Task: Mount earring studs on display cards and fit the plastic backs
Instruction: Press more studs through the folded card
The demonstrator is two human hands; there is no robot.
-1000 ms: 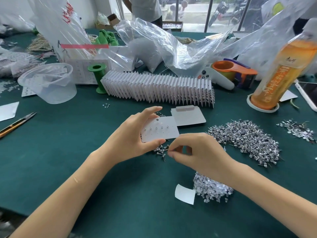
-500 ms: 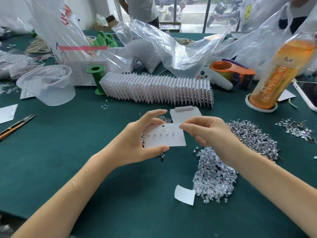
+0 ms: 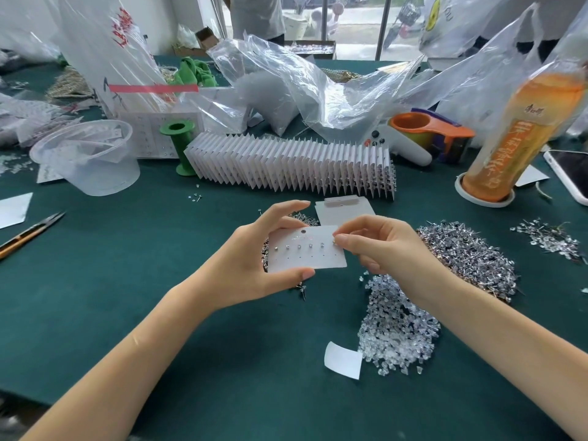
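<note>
A big green counter (image 3: pixel 95 281) carries everything. At the back lie crinkly clear plastic bags (image 3: pixel 286 87), and in front of them stands a long row of white cards (image 3: pixel 296 165) packed close together, running left to right. A tall orange drink bottle (image 3: pixel 515 135) leans on the right, with a phone (image 3: pixel 569 173) just beside it. A see-through cup (image 3: pixel 89 157) sits on the left, next to a green spool (image 3: pixel 179 148). An orange tape holder (image 3: pixel 426 132) rests behind the row of cards. Small snips (image 3: pixel 28 232) lie at the far left edge.

On the right is a shiny pile of earring studs (image 3: pixel 471 256). Nearer the person is a pile of clear plastic backs (image 3: pixel 397 329), partly hidden by the right arm, with a small white paper scrap (image 3: pixel 343 359) touching it. A blank card (image 3: pixel 343 210) lies flat just behind the hands.

The display card (image 3: pixel 305 251) is held up above the counter, in the middle. Its long side runs left to right, its face points up at the camera, and it tilts a little (the right end sits higher). A row of studs already runs across its upper part.

The left hand (image 3: pixel 251 262) grips the card's left end, thumb under the bottom edge and fingers curled over the top. The right hand (image 3: pixel 378 246) pinches a tiny stud (image 3: pixel 334 240) at the card's right end, fingertips touching the card.
</note>
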